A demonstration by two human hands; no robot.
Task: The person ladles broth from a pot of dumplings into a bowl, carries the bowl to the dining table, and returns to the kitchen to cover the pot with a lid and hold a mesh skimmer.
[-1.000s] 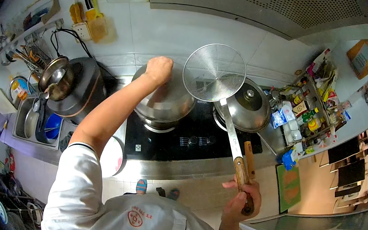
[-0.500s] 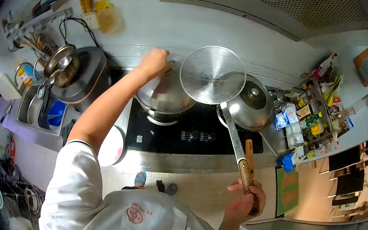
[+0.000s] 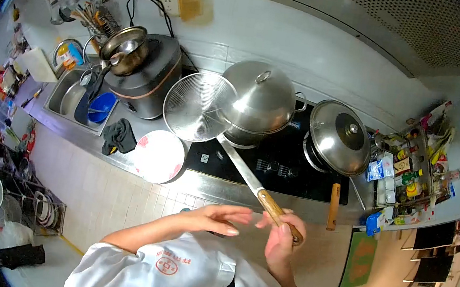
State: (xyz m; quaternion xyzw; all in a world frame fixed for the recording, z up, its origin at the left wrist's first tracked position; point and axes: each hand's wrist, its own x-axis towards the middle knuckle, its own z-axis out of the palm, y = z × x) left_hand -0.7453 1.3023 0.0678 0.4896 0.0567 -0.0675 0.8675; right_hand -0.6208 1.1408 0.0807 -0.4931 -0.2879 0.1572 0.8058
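Observation:
My right hand (image 3: 281, 237) is wrapped round the wooden handle of a wire mesh skimmer (image 3: 197, 106). The skimmer's round head hangs in front of the large pot and beside the black cooker. In front of my chest my left hand (image 3: 219, 219) is empty, its fingers stretched toward the skimmer's handle without touching it. A domed lid (image 3: 259, 98) with a loop handle covers the large pot on the left burner. On the right burner stands a wok with a steel and glass lid (image 3: 338, 134), its wooden handle pointing toward me.
A white plate (image 3: 158, 156) and a dark cloth (image 3: 119, 136) lie on the counter's left part. Farther left are a black cooker (image 3: 153, 84) with metal bowls on top and a sink (image 3: 65, 95). Bottles and packets fill a rack (image 3: 413, 167) at the right.
My left hand has let go of the pot lid's handle and come back toward my chest. The skimmer has swung left, away from the wok. The view has turned, and the stove appears farther right.

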